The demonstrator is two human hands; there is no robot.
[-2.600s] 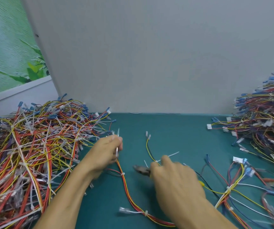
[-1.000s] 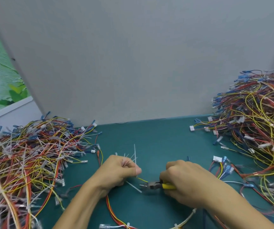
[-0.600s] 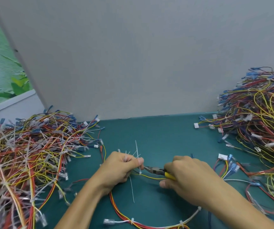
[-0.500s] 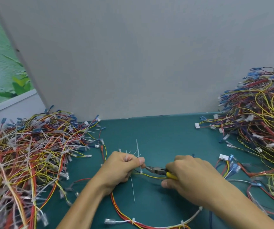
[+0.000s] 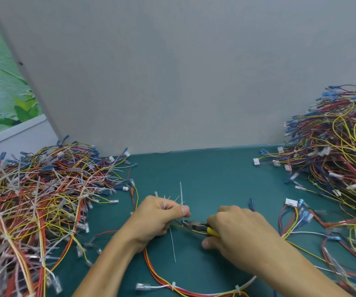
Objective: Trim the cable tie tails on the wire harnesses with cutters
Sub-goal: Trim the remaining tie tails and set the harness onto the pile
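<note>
Behind everything, a grey panel (image 5: 172,71) is seen standing at the far edge of a green table (image 5: 205,168). On the left, a large left pile (image 5: 39,200) of harnesses is heaped, bristling with long white tie tails; on the right, a right pile (image 5: 340,157) is stacked against the panel. Between them, near the middle, one wire harness (image 5: 151,266) of red, orange and yellow wires is looped across the near table. Its upper end is gripped by the left hand (image 5: 157,217), whose fingers are curled round the wires with the thumb pressed on top. The right hand (image 5: 237,230) is wrapped round the yellow-handled cutters (image 5: 194,225), whose nose is pointed left and set against the yellow wire just beside the left thumb; whether the blades are closed cannot be told. Several white cable tie tails (image 5: 181,194) are held upright above the left fist, and another hangs below it.
</note>
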